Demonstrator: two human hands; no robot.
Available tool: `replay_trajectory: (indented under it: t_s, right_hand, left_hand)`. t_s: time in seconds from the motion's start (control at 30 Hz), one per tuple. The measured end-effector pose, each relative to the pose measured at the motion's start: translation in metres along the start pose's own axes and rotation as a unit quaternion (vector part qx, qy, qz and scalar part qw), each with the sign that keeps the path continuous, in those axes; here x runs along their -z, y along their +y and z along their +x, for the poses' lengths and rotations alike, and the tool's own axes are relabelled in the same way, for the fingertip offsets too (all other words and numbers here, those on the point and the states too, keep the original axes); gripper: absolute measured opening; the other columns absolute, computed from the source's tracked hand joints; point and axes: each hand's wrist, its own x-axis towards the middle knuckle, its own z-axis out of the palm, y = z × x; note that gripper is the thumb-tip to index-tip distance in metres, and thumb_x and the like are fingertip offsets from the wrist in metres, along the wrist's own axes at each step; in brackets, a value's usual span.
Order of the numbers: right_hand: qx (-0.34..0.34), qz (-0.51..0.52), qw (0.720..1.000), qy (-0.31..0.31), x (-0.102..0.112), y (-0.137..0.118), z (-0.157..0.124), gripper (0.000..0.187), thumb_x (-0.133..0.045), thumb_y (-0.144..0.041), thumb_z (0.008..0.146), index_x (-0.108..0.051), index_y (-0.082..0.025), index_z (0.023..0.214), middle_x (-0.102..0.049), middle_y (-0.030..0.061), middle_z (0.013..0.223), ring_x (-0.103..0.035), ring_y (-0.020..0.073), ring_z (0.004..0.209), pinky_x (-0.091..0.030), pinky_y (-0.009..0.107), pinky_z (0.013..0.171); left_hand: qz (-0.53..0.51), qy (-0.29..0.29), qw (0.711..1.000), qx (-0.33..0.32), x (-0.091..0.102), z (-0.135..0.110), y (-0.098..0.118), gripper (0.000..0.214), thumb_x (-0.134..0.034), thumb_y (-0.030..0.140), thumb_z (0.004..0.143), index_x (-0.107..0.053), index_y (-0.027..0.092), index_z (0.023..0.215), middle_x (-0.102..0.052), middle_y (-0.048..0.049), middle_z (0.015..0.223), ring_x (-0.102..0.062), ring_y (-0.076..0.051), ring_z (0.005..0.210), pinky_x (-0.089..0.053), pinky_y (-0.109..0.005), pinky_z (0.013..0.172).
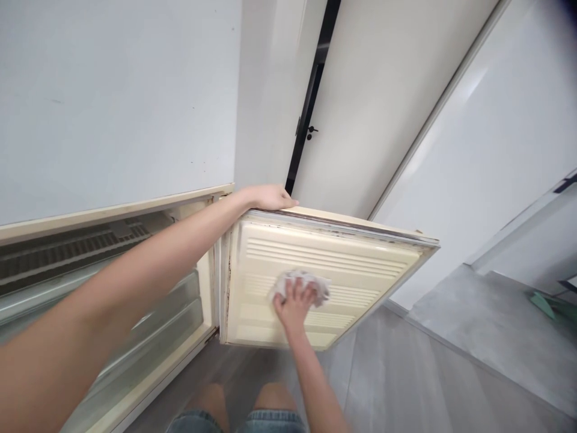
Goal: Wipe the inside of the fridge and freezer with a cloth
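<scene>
A cream freezer door (265, 246) stands swung open, its ribbed inner panel facing me. My left hand (273, 197) lies over the door's top edge near the hinge side, with its fingers curled over the far side and partly hidden. Against the middle of the panel, my right hand (296, 304) presses a crumpled whitish cloth (322, 290) under its fingers. Dark grime shows along the door's rubber seal (360, 231).
To the left is the open freezer compartment (205, 288) with a wire shelf (90, 243) and clear drawers (180, 307). A white room door (360, 108) with a black handle (312, 130) stands behind. Grey wood-look flooring (396, 373) lies below, and a green object (543, 305) is at far right.
</scene>
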Motion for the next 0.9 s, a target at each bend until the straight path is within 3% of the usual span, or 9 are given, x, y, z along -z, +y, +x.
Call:
replay_trajectory:
  t_s: [0.1,0.17,0.27,0.37,0.5,0.6,0.67,0.77,0.9]
  right_hand:
    - [-0.12,-0.007,0.99,0.068,0.012,0.075,-0.002,0.061,-0.036,-0.029,0.088,-0.024,-0.023,0.147,-0.037,0.013,0.144,-0.019,0.0448,0.136,-0.027,0.067,0.099]
    - [-0.201,0.0,0.975,0.097,0.019,0.115,0.002,0.065,-0.029,-0.031,0.09,-0.005,-0.022,0.15,-0.022,0.0132,0.152,-0.014,0.0428,0.138,-0.025,0.064,0.103]
    - [-0.268,0.011,0.952,0.146,0.022,0.14,0.01,0.064,-0.024,-0.032,0.093,0.005,-0.022,0.149,-0.01,0.0121,0.155,-0.011,0.0398,0.139,-0.023,0.058,0.107]
    - [-0.262,0.048,0.954,0.136,0.014,0.108,0.014,0.065,-0.026,-0.029,0.092,0.008,-0.029,0.148,-0.009,0.0065,0.156,-0.007,0.0392,0.14,-0.019,0.062,0.108]
    - [-0.16,0.066,0.982,0.078,-0.012,0.0,0.001,0.066,-0.033,-0.027,0.09,-0.008,-0.017,0.15,-0.024,0.0188,0.15,-0.007,0.0449,0.138,-0.025,0.073,0.097]
    - [-0.037,0.088,0.995,0.008,-0.035,-0.078,-0.018,0.049,-0.042,-0.033,0.089,-0.046,-0.019,0.136,-0.049,0.0163,0.135,-0.023,0.0443,0.135,-0.031,0.069,0.095]
    - [0.069,0.109,0.991,-0.039,-0.044,-0.109,-0.028,0.044,-0.042,-0.034,0.09,-0.049,-0.028,0.133,-0.054,0.0069,0.133,-0.039,0.0334,0.129,-0.036,0.055,0.1]
    - [0.206,0.129,0.961,-0.135,-0.047,-0.118,-0.036,0.05,-0.038,-0.026,0.092,-0.035,-0.03,0.142,-0.047,-0.0009,0.14,-0.046,0.0176,0.125,-0.04,0.032,0.099]
    - [0.212,0.131,0.954,-0.166,-0.041,-0.086,-0.044,0.051,-0.04,-0.024,0.091,-0.035,-0.032,0.141,-0.049,-0.0033,0.138,-0.05,0.0143,0.12,-0.041,0.026,0.095]
  left_hand:
    - [-0.003,-0.001,1.0,0.006,0.001,0.0,0.001,0.047,-0.041,0.061,0.076,-0.068,0.023,0.07,-0.069,-0.0023,0.081,-0.06,-0.021,0.076,-0.043,-0.031,0.072]
    - [0.002,0.003,1.0,0.016,0.001,0.0,0.002,0.046,-0.042,0.06,0.075,-0.07,0.023,0.073,-0.069,-0.0023,0.081,-0.06,-0.02,0.076,-0.043,-0.03,0.071]
    - [0.018,0.012,0.999,0.027,0.001,-0.001,0.005,0.046,-0.043,0.059,0.075,-0.07,0.022,0.075,-0.068,-0.0034,0.08,-0.06,-0.02,0.077,-0.044,-0.03,0.07]
    - [0.029,0.015,0.999,0.034,0.001,-0.003,0.008,0.048,-0.04,0.059,0.076,-0.069,0.021,0.073,-0.068,-0.0041,0.083,-0.06,-0.021,0.078,-0.044,-0.03,0.072]
    - [0.036,0.017,0.998,0.04,0.001,-0.005,0.012,0.047,-0.038,0.056,0.078,-0.068,0.02,0.074,-0.069,-0.0054,0.085,-0.06,-0.021,0.078,-0.044,-0.031,0.074]
    - [0.038,0.017,0.998,0.048,0.001,-0.006,0.012,0.049,-0.039,0.057,0.077,-0.07,0.019,0.081,-0.07,-0.0058,0.09,-0.061,-0.022,0.082,-0.044,-0.031,0.078]
    - [0.038,0.018,0.997,0.06,0.001,-0.005,0.011,0.05,-0.041,0.059,0.076,-0.071,0.022,0.088,-0.07,-0.004,0.095,-0.061,-0.022,0.086,-0.043,-0.029,0.081]
    - [0.04,0.019,0.996,0.072,0.001,-0.003,0.009,0.051,-0.041,0.06,0.075,-0.071,0.024,0.093,-0.07,-0.0027,0.101,-0.062,-0.021,0.087,-0.043,-0.029,0.081]
    - [0.043,0.013,0.997,0.066,0.002,-0.001,0.007,0.052,-0.04,0.063,0.075,-0.072,0.024,0.091,-0.071,-0.003,0.099,-0.062,-0.021,0.083,-0.043,-0.029,0.075]
